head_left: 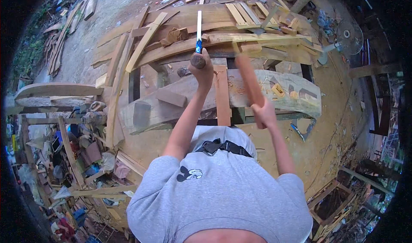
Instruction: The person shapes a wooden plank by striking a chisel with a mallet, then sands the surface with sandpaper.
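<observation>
Left grip (203, 73): wrapped round chisel (198, 62); right grip (265, 113): wrapped round blurred wooden club (249, 80)

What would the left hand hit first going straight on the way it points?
Probably the long plank just ahead of the left hand, with the held tool leading. Depth is unclear from this one view; the hand may pass above it.
</observation>
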Tool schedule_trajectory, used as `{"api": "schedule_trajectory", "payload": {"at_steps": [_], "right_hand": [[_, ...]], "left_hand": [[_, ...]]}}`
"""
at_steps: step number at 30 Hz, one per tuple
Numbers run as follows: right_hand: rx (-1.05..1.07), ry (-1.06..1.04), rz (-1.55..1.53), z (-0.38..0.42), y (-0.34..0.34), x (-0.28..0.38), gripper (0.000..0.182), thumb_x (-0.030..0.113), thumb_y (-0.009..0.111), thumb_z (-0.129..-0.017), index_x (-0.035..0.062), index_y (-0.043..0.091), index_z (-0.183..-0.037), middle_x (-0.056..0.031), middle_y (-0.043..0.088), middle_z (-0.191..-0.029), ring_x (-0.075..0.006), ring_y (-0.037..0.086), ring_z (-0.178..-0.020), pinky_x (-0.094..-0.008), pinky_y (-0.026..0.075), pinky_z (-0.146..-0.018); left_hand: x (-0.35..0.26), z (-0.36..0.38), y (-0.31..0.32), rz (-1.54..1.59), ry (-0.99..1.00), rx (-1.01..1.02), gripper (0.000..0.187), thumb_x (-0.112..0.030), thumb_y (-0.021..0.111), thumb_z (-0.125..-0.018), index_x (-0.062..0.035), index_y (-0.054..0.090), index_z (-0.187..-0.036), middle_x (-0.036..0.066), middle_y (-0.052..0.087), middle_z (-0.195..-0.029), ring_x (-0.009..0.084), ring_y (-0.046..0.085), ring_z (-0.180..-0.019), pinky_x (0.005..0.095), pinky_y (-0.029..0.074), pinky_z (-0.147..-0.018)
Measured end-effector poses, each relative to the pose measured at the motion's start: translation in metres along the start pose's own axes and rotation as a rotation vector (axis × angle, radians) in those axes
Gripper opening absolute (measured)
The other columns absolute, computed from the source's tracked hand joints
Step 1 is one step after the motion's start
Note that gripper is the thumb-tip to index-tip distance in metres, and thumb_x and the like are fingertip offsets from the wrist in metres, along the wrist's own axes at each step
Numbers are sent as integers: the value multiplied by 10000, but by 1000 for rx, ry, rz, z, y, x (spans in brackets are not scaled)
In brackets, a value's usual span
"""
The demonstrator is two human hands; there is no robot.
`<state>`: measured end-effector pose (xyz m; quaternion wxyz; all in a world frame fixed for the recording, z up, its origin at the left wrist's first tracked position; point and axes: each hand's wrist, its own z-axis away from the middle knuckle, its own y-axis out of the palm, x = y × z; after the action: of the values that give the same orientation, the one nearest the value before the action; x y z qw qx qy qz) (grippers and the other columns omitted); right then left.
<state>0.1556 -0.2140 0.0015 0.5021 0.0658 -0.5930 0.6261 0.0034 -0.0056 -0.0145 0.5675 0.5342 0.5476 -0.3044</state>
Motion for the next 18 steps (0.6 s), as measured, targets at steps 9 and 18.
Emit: {"api": "schedule_trajectory", "payload": {"at_steps": [9, 18], "right_hand": [[-558, -822, -325, -28, -91, 176, 560, 42, 667, -649, -2, 407, -1143, -121, 524, -1022, -197, 525, -916, -310, 442, -769], [-462, -950, 733, -40, -103, 203, 592, 13, 680, -525, 77, 494, -1083, -97, 540, -1010, -288, 520, -919, -362, 442, -775]], "left_hand": [[-31, 10, 13, -212, 277, 74, 324, -48, 554, -781, -38, 395, -499, -22, 376, -434, 43, 347, -420, 240, 276, -387], [-39, 4, 12, -75, 187, 56, 209, -86, 574, -765, -42, 480, -583, -29, 463, -523, 51, 419, -478, 223, 338, -437]]}}
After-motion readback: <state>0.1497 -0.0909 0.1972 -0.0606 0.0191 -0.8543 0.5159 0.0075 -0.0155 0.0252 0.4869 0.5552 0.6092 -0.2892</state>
